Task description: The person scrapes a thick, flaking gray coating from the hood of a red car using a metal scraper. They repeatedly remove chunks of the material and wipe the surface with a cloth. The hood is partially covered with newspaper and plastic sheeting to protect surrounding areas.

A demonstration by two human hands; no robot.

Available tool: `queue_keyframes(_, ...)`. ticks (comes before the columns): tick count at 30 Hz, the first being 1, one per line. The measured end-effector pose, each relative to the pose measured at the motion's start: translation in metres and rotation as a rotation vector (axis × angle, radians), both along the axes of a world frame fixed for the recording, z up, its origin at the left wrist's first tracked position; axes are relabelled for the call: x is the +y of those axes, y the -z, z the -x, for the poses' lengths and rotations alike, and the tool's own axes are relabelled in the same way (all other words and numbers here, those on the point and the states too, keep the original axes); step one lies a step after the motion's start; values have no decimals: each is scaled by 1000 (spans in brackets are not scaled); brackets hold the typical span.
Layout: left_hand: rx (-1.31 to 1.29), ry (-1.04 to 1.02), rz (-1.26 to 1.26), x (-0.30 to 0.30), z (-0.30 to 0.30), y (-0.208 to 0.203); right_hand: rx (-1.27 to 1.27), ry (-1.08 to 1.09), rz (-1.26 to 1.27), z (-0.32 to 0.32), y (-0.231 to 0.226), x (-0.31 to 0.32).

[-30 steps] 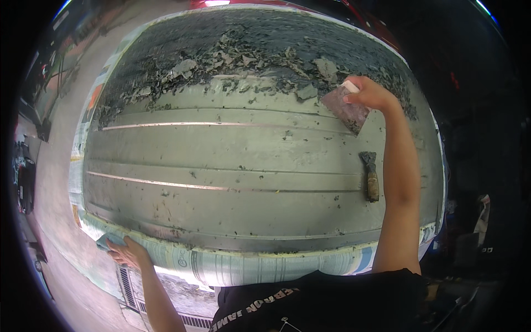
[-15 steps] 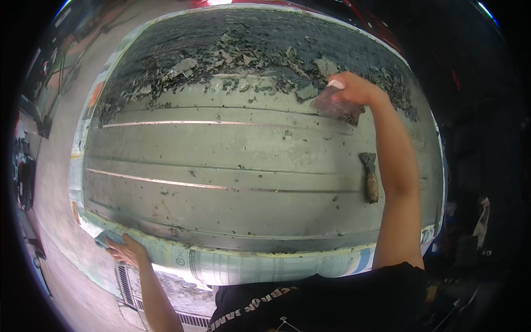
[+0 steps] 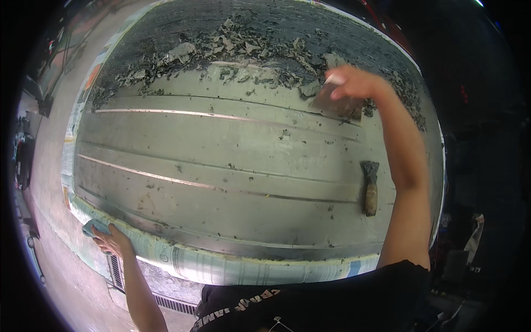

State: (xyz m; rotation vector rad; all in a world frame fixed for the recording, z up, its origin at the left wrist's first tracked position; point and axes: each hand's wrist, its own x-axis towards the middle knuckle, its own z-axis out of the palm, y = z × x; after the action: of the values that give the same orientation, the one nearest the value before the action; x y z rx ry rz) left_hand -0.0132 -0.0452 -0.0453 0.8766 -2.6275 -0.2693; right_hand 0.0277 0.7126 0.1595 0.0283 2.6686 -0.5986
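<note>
Scraping seems the step in hand: at two o'clock on the grey-green panel (image 3: 215,144), the right hand (image 3: 355,83) is closed on a broad scraper (image 3: 340,107), just beside dark flakes (image 3: 238,45) heaped toward twelve. At eight, the left hand (image 3: 117,242) half-curls over a teal wad (image 3: 98,226), grip too hidden to tell. The next move likely calls for a low, even blade, clear of the small scraper (image 3: 371,198) at four
</note>
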Motion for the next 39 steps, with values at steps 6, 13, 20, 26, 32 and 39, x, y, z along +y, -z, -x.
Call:
queue_keyframes(6,-18,8,-34,18,2,-11,-36,203,63,-10,-2,13)
queue_keyframes(13,-6,16,-24,5,-2,-5,32,-54,-48,-11,2,14)
queue_keyframes(20,5,30,-43,8,1,-2,0,237,-103,-28,-1,-3)
queue_keyframes(26,0,11,-51,12,-1,-5,-83,168,-93,-18,-6,18)
queue_keyframes(32,5,37,-8,6,3,2,47,72,-38,-28,18,34)
queue_keyframes(39,-4,-1,-44,13,1,-9,-56,103,-94,-12,4,3)
